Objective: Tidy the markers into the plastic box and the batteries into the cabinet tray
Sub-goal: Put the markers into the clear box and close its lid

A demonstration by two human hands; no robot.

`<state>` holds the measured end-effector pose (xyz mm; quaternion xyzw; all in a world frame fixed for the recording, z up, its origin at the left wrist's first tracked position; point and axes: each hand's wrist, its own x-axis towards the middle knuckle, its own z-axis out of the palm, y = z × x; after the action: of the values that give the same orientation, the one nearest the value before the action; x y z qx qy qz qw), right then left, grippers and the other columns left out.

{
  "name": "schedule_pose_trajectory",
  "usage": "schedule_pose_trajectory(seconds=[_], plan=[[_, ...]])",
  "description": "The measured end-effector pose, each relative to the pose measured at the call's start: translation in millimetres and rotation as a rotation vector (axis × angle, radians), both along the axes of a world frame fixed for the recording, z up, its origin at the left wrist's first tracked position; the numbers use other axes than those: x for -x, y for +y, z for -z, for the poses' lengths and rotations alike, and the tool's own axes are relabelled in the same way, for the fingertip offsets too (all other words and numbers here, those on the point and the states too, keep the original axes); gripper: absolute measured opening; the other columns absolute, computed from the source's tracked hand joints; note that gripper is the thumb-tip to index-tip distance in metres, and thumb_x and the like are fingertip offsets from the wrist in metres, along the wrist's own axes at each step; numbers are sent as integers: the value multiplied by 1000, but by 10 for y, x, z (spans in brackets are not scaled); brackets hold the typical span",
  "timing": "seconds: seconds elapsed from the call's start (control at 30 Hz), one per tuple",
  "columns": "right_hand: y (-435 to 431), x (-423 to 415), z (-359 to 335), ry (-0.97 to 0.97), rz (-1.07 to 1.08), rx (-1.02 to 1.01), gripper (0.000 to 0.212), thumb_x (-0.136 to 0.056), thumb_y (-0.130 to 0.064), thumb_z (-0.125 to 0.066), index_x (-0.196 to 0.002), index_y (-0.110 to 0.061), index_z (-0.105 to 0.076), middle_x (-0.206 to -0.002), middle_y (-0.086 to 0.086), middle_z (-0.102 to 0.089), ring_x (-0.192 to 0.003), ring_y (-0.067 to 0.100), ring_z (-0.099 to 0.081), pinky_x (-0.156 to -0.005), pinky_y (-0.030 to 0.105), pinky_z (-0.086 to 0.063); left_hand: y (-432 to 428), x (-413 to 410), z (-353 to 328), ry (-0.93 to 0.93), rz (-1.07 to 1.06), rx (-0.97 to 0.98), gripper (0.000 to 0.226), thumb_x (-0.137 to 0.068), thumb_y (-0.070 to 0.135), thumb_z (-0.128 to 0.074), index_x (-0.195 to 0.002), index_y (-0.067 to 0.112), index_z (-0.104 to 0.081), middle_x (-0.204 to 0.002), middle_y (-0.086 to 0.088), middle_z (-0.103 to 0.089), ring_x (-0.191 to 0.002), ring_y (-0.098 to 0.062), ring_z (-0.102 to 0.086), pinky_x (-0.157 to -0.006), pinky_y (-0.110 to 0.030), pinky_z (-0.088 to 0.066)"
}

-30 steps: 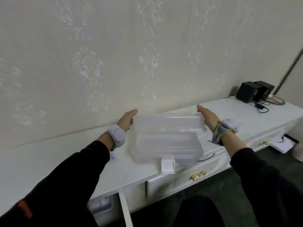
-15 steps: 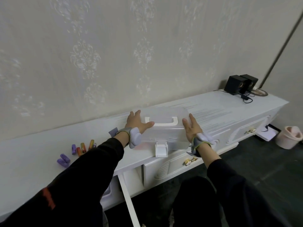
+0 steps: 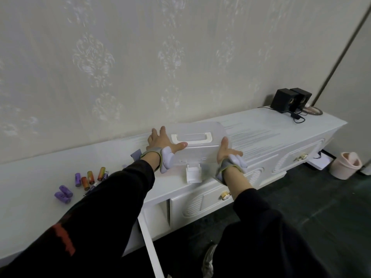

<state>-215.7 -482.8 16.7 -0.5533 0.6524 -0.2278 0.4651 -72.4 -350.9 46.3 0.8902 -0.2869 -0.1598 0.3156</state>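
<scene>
Your left hand (image 3: 160,141) and right hand (image 3: 224,150) lie open-palmed against the ends of the plastic box (image 3: 200,145) on the white cabinet (image 3: 271,137); batteries (image 3: 88,179) lie scattered to its left.

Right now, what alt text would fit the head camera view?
Two bare hands, left hand and right hand, press the lid of a clear plastic box on a white cabinet; batteries lie loose at left.

Dim, flat indoor light; soft blur, wide-angle edge bending.
</scene>
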Motion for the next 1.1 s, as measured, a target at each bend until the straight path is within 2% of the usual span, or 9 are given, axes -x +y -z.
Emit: schedule_pose_trajectory(seconds=[0.1, 0.3, 0.4, 0.53, 0.73, 0.83, 0.93, 1.03, 1.1], plan=[[222, 8, 137, 11, 77, -108, 93, -77, -78, -32, -133, -3, -39, -133, 16, -51, -118, 35, -52, -93, 38, -45, 19, -21, 12, 2, 38, 1, 93, -74, 60, -64, -149, 37, -15, -160, -11, 4, -146, -35, -4, -114, -50, -21], [421, -96, 385, -440, -85, -365, 53, -90, -48, -37, -91, -4, -66, -85, 12, -67, -87, 29, -59, -90, 37, -47, -1, -19, -4, -2, 69, -63, 66, -80, 60, -57, -140, 48, -34, -159, -14, 10, -144, -39, -5, -116, -44, -19], [425, -87, 376, -440, -107, -358, 47, -91, -31, -40, -116, 0, -64, -98, 15, -67, -77, 26, -54, -55, 23, -43, 4, -13, 2, -6, 63, -63, 66, -80, 61, -57, -141, 47, -35, -159, -13, 10, -144, -39, -6, -116, -44, -19], [447, 75, 268, -452, -251, -362, 42, -93, -7, -50, -132, 7, -47, -70, 7, -50, -55, 17, -48, -29, 10, -38, -3, -2, 3, -18, 72, -75, 68, -80, 61, -56, -142, 47, -32, -160, -11, 9, -143, -40, -8, -115, -45, -21], [438, 277, 274, -344, -488, -268, 35, -76, 9, -66, -108, -5, -71, -51, -4, -61, -56, 12, -52, -49, 17, -38, -13, -51, 57, -32, 73, -85, 80, -77, 63, -59, -146, 43, -24, -160, -11, 6, -143, -41, -8, -114, -46, -23], [454, 319, 265, -352, -528, -241, 10, -75, -13, -77, -85, -11, -72, -59, -5, -68, -56, 9, -53, -52, 17, -37, -47, -84, 96, -44, 48, -87, 92, -74, 64, -61, -149, 36, -17, -160, -10, 3, -143, -41, -9, -112, -48, -24], [443, 294, 276, -319, -480, -194, 21, -75, -33, -76, -75, -14, -70, -52, -9, -70, -51, 8, -50, -52, 19, -36, -71, -114, 121, -69, 32, -107, 98, -70, 67, -61, -150, 29, -17, -160, -10, -2, -141, -41, -16, -110, -47, -28], [435, 282, 290, -298, -472, -92, 22, -74, -32, -78, -67, -13, -69, -47, -8, -68, -52, 14, -52, -48, 13, -43, -70, -110, 147, -76, 12, -85, 104, -67, 68, -63, -150, 26, -15, -160, -10, -4, -141, -40, -18, -108, -48, -29], [413, 259, 305, -188, -518, -8, 24, -71, -32, -80, -61, -12, -70, -57, -1, -70, -59, 19, -57, -59, 16, -49, -65, -98, 159, -61, -1, -55, 108, -66, 66, -65, -151, 25, -11, -161, -9, -3, -143, -39, -15, -110, -49, -27]])
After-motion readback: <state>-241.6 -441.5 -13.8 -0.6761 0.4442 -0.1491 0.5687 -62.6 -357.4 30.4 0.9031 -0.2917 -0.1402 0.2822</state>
